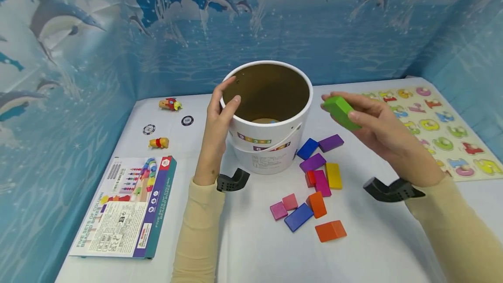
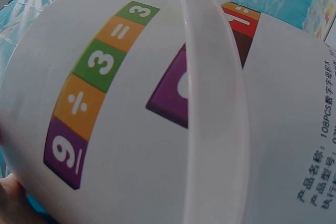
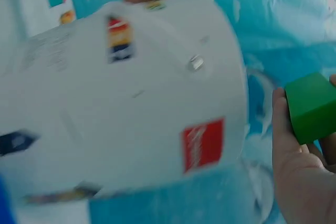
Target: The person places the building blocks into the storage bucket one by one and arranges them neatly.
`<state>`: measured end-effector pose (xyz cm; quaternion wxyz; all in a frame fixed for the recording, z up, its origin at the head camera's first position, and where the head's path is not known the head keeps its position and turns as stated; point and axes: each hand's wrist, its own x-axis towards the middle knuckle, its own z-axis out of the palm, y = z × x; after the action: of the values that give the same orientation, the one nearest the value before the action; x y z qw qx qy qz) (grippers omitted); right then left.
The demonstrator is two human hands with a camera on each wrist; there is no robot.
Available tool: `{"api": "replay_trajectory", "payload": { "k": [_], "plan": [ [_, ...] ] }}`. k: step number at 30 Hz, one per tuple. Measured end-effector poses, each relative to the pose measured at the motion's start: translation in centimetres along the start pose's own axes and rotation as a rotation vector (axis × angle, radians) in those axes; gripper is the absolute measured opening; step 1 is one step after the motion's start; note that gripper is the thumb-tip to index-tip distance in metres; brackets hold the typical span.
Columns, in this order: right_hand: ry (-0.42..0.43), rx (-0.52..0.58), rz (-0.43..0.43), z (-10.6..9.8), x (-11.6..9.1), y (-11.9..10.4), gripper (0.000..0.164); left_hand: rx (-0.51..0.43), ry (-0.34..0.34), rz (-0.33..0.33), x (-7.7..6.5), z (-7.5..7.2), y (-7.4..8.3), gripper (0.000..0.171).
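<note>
A white bucket (image 1: 267,147) stands upright on the table, its brown inside partly visible and its handle hanging at the front. At its left rim, my left hand (image 1: 220,110) holds the bucket, thumb and index finger reaching over the edge; the other fingers are hidden. Number stickers on the bucket wall (image 2: 131,145) fill the left wrist view. My right hand (image 1: 373,121) pinches a green block (image 1: 341,112) between thumb and fingers, raised just right of the rim. The right wrist view shows the green block (image 3: 312,108) at its right edge.
Several coloured blocks (image 1: 334,176) lie scattered before the bucket. A boxed bead set (image 1: 125,208) lies at the left, with small toy figures (image 1: 159,143) and round chips (image 1: 187,120) behind it. An alphabet board (image 1: 444,130) lies at the right. A dolphin-print curtain (image 1: 353,47) hangs behind.
</note>
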<state>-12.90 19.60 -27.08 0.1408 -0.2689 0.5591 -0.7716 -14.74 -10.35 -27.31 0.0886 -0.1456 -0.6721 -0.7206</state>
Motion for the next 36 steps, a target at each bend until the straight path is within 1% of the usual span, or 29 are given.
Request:
{"api": "replay_trajectory", "payload": {
  "k": [2,4,7,10,14,17,19,23,25,26,28,30,32,34,36],
  "plan": [
    [-0.019,0.011,0.001,1.1,2.6,-1.2,0.038,0.003,0.000,0.001,0.0,0.0,0.0,0.047],
    [-0.025,-0.012,0.040,2.2,5.2,-1.9,0.037,0.005,0.000,0.001,-0.1,0.0,0.1,0.046],
    [-0.041,-0.048,0.150,3.4,8.7,-2.0,0.037,0.009,0.000,-0.002,-0.2,0.0,0.0,0.046],
    [-0.059,-0.101,0.265,4.2,11.3,-1.3,0.039,0.002,-0.008,-0.018,-0.3,0.1,-0.2,0.046],
    [-0.114,-0.227,0.367,4.6,13.4,-0.2,0.038,-0.002,-0.019,-0.039,-0.1,0.1,-0.7,0.047],
    [-0.177,-0.339,0.433,4.4,14.5,0.5,0.035,-0.011,-0.024,-0.035,0.2,0.0,-1.4,0.046],
    [-0.210,-0.425,0.494,4.3,15.1,0.8,0.033,-0.012,-0.022,-0.032,0.4,-0.2,-1.9,0.046],
    [-0.297,-0.656,0.588,4.2,16.0,1.3,0.032,0.002,-0.014,-0.024,0.6,-0.5,-2.3,0.045],
    [-0.347,-0.769,0.608,4.4,16.3,1.3,0.035,0.015,-0.006,-0.020,0.6,-0.6,-2.4,0.045],
    [-0.369,-0.801,0.603,4.4,16.4,1.4,0.036,0.017,-0.004,-0.015,0.6,-0.6,-2.4,0.044],
    [-0.381,-0.855,0.571,4.6,16.4,1.3,0.037,0.017,-0.001,-0.010,0.6,-0.7,-2.3,0.044],
    [-0.345,-0.886,0.483,4.8,16.0,1.1,0.037,0.010,-0.003,-0.004,0.6,-0.7,-2.3,0.045],
    [-0.267,-0.883,0.345,4.9,15.3,0.8,0.035,0.000,-0.008,0.003,0.7,-0.7,-2.2,0.045],
    [-0.158,-0.860,0.197,5.0,14.0,0.2,0.033,-0.002,-0.012,0.008,0.7,-0.7,-2.2,0.045],
    [-0.060,-0.779,0.066,5.0,11.8,-0.6,0.031,0.002,-0.012,0.012,0.8,-0.6,-2.1,0.045]
  ]
}}
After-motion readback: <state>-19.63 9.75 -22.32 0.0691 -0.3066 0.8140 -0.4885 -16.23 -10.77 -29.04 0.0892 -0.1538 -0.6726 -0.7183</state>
